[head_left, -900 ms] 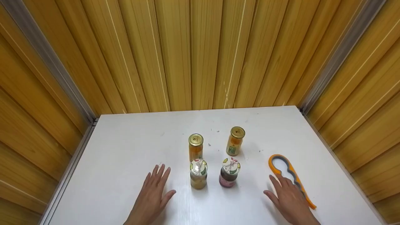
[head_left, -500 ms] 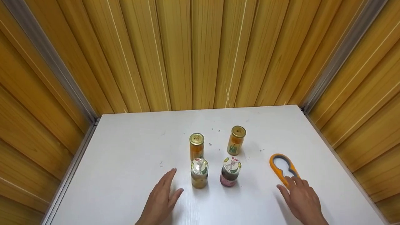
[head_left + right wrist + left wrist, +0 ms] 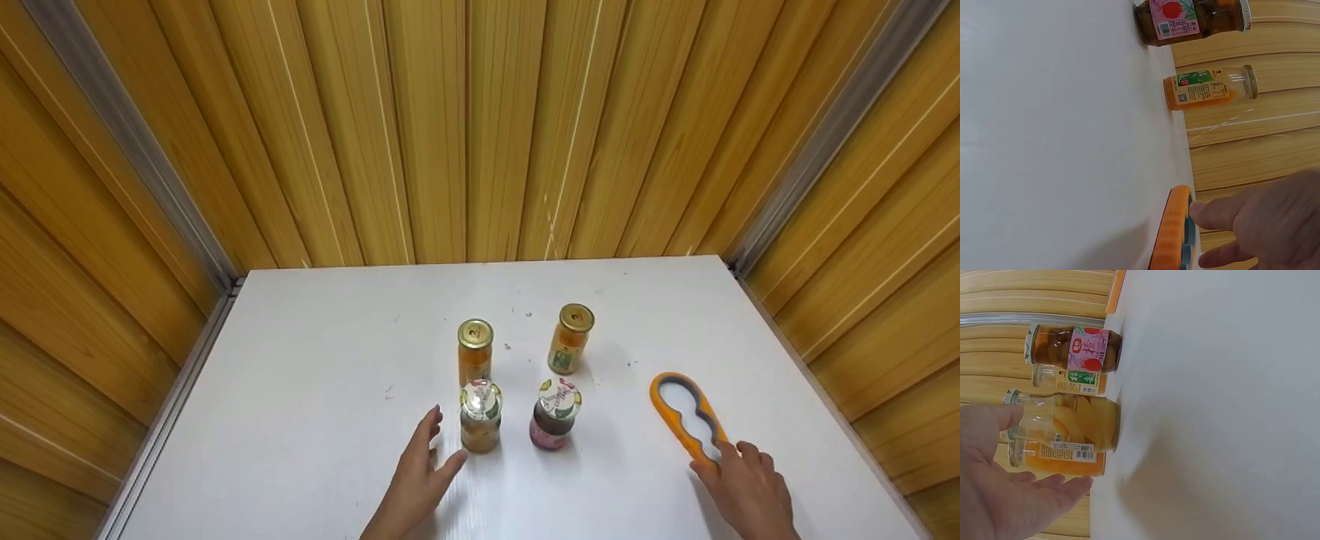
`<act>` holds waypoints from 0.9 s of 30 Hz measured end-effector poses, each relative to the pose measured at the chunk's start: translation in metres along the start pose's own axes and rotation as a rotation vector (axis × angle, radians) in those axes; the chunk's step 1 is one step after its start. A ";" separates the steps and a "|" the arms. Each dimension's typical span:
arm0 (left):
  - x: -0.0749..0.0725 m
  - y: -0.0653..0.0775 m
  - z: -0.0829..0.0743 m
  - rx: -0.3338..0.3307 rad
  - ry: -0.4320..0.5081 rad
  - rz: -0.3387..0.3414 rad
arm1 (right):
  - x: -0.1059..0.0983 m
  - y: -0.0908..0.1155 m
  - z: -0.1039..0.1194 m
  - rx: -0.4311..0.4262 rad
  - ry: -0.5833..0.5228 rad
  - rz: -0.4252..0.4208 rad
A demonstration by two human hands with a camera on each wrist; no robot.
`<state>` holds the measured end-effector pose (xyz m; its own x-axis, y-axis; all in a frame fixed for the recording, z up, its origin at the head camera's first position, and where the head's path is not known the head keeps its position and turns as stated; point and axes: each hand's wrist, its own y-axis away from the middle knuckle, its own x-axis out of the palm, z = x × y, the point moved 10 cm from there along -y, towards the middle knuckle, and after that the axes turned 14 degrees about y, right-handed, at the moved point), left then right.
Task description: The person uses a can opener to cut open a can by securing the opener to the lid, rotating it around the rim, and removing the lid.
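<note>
My left hand (image 3: 415,480) is beside the front-left glass jar of pale fruit pieces (image 3: 480,435), thumb and fingers spread apart near it. In the left wrist view, the left thumb (image 3: 1008,417) overlaps that jar's patterned lid, with the fingers lower down. On the right lies an orange jar opener (image 3: 667,409) with grey scalloped inner edges. My right hand (image 3: 750,491) is over its near end, hiding it, with fingers bent and thumb at the left edge. In the right wrist view, a gap shows between thumb and fingers just above the jar opener (image 3: 1171,230).
A dark fruit jar with pink label (image 3: 551,427) stands right of the pale one. Behind are two orange fruit jars with gold lids, one left (image 3: 475,352) and one right (image 3: 571,341). Corrugated wood-patterned walls (image 3: 495,135) enclose the white table (image 3: 322,352).
My left hand has moved right, up to the front-left jar, and turned thumb-up. My right hand has shifted right and down along the jar opener, its fingers bending more. Jars and opener stay put.
</note>
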<state>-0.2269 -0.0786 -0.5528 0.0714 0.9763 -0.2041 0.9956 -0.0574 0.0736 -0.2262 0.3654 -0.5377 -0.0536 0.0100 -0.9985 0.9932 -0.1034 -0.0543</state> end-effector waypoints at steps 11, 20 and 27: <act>0.011 -0.016 0.009 -0.022 0.047 -0.103 | 0.027 -0.010 -0.024 0.167 -0.090 0.207; 0.019 -0.025 0.010 0.053 0.054 -0.092 | 0.037 -0.013 -0.026 0.193 -0.119 0.274; 0.025 -0.031 0.009 0.083 0.123 -0.078 | 0.037 -0.013 -0.020 0.152 -0.078 0.254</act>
<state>-0.2551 -0.0548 -0.5689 -0.0093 0.9964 -0.0844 0.9998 0.0076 -0.0201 -0.2391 0.3872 -0.5741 0.1811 -0.1112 -0.9772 0.9491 -0.2406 0.2033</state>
